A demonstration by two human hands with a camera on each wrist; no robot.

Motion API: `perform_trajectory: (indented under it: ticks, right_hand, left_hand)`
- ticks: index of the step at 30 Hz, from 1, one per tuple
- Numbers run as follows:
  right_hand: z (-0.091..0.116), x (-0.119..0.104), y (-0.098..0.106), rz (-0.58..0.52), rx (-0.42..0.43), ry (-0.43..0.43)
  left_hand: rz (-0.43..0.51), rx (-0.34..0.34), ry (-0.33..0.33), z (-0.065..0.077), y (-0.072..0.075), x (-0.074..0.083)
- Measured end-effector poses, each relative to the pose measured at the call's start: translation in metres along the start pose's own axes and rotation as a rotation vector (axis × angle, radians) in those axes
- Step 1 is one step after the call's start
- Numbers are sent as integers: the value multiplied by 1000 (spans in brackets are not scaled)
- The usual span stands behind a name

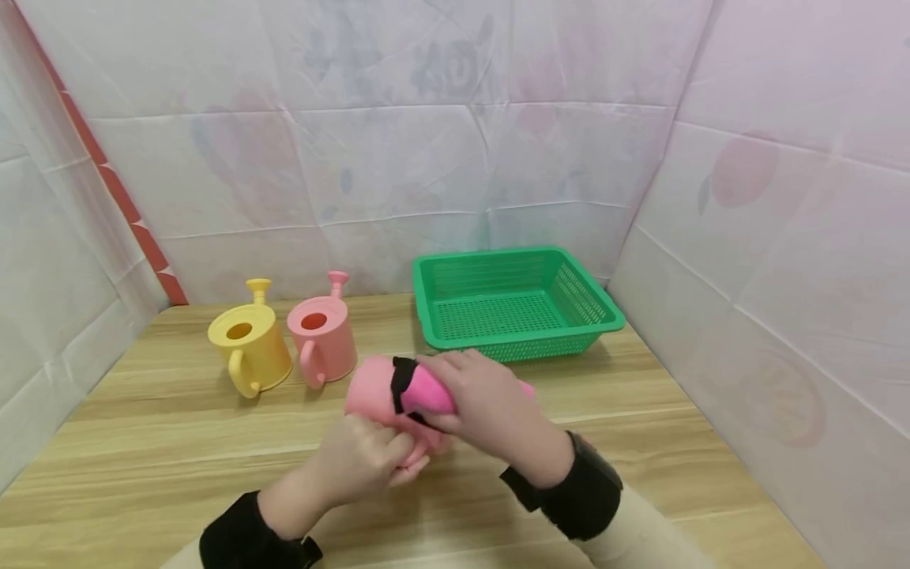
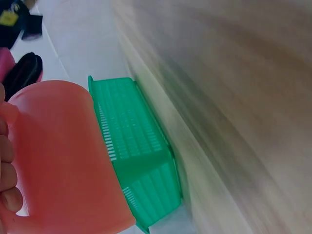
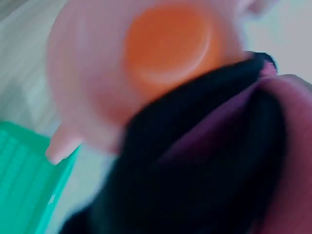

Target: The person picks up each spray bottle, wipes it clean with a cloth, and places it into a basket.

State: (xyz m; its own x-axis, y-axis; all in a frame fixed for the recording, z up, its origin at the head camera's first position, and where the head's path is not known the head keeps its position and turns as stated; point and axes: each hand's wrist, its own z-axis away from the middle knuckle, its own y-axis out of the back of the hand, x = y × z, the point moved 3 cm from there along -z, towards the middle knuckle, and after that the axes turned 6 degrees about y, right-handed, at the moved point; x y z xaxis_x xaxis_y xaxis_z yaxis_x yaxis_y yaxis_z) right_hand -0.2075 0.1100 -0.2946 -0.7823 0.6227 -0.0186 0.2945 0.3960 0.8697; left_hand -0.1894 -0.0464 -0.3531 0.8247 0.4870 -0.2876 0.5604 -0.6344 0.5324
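Note:
A pink watering can point(image 1: 371, 386) is tilted above the front of the table, with my left hand point(image 1: 362, 457) gripping its handle. In the left wrist view, the can's smooth side point(image 2: 68, 156) shows large, with fingers point(image 2: 7, 163) curled round the handle. My right hand point(image 1: 490, 403) holds a bright pink thing with black edges point(image 1: 430, 391) close against the can. The right wrist view is blurred; there the black part point(image 3: 195, 146) lies over part of the can's top, beside its round opening point(image 3: 168, 44). What kind of thing it is, I cannot tell.
At the left of the table stand a yellow watering can point(image 1: 266, 348) and another pink watering can point(image 1: 337, 344), both upright. A green plastic basket point(image 1: 519, 348) sits at the back right, near the cloth walls. Wooden tabletop point(image 1: 142, 466) extends around the hands.

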Motion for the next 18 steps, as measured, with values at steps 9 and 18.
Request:
perform_trajectory:
  ticks: [9,18]
  right_hand:
    - [6,-34,-7,270,164,125]
    - [-3,-8,-1,14,99,-64]
  left_hand:
    - [-37,-55,16,8,-2,-11]
    - [-47,31,-37,-6,12,-3]
